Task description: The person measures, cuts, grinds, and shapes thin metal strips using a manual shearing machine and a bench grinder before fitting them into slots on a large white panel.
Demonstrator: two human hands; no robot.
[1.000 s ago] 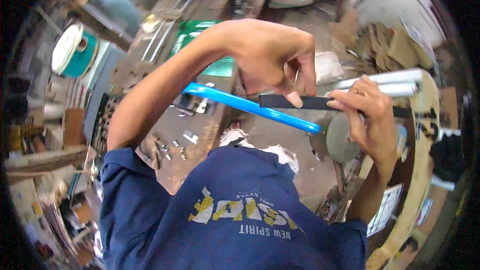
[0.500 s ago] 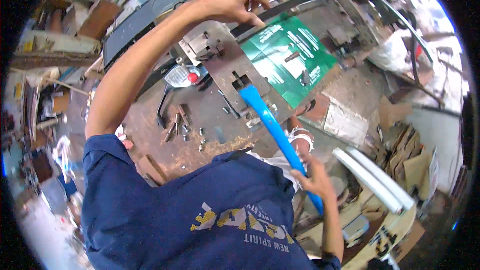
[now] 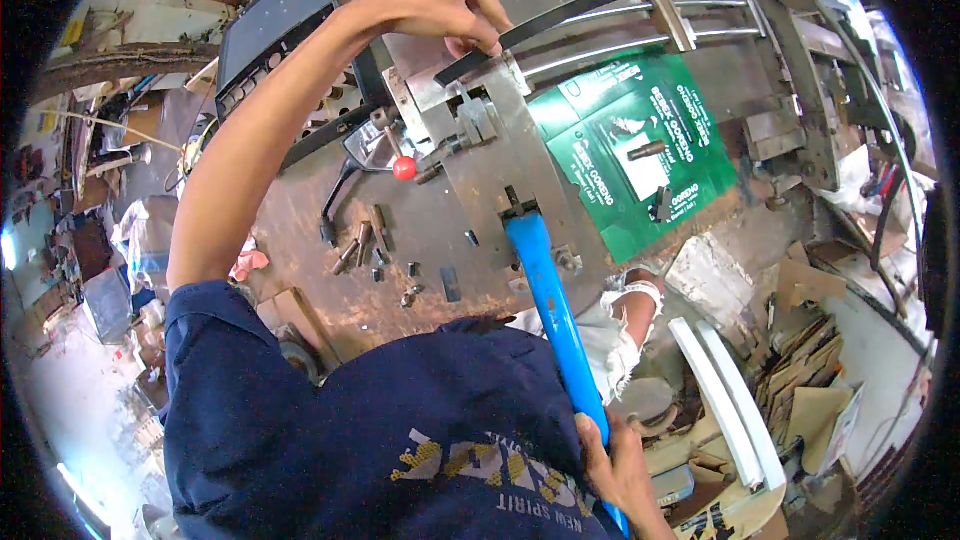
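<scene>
Your L hand (image 3: 440, 2) pinches blk strip (image 3: 590, 9): long, flat, thin. Your R hand (image 3: 620, 462) clamped on blue bar (image 3: 562, 325): glossy, w/ flattened far end nr slot (image 3: 512, 200).

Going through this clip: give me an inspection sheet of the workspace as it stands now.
Surface: worn brown table, with scattered stains.
Job's things: black strip, raised and slanting; blue bar, its far end beside a slot in the plate.
Clutter: small parts lying loose; green sheet with two pieces on it.
Hands: left pinches the strip; right grips the bar.
Cables: none clearly identifiable.
Surroundings: white bars and cardboard at right.
</scene>
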